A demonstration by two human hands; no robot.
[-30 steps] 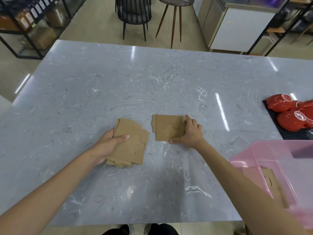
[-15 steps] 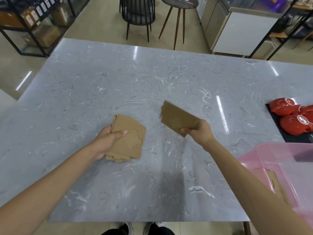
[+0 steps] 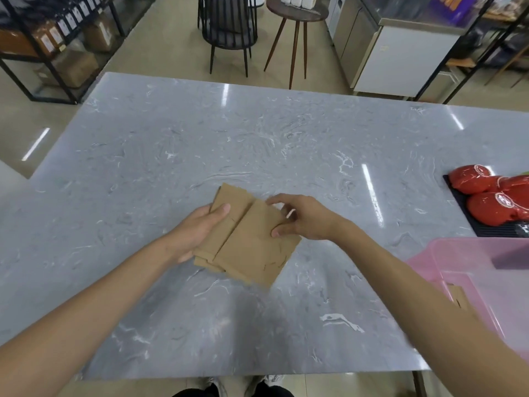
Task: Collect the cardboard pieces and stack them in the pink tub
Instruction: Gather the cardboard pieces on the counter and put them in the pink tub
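A stack of brown cardboard pieces (image 3: 229, 204) is held over the grey marble table (image 3: 257, 138) by my left hand (image 3: 197, 230), thumb on top. My right hand (image 3: 300, 217) grips another cardboard piece (image 3: 254, 247) by its right edge and lays it over the right side of that stack. The translucent pink tub (image 3: 469, 265) stands at the table's near right corner, partly behind my right forearm. One cardboard piece (image 3: 459, 298) lies inside it.
Red boxing gloves (image 3: 492, 199) rest on a black mat (image 3: 483, 230) at the table's right edge, just behind the tub. Past the far edge stand a black chair (image 3: 229, 24), a round side table (image 3: 296, 12) and shelving (image 3: 48, 44).
My right hand lifted its cardboard piece off the table and carried it left onto the stack. My left hand raised the stack and shifted right to meet it.
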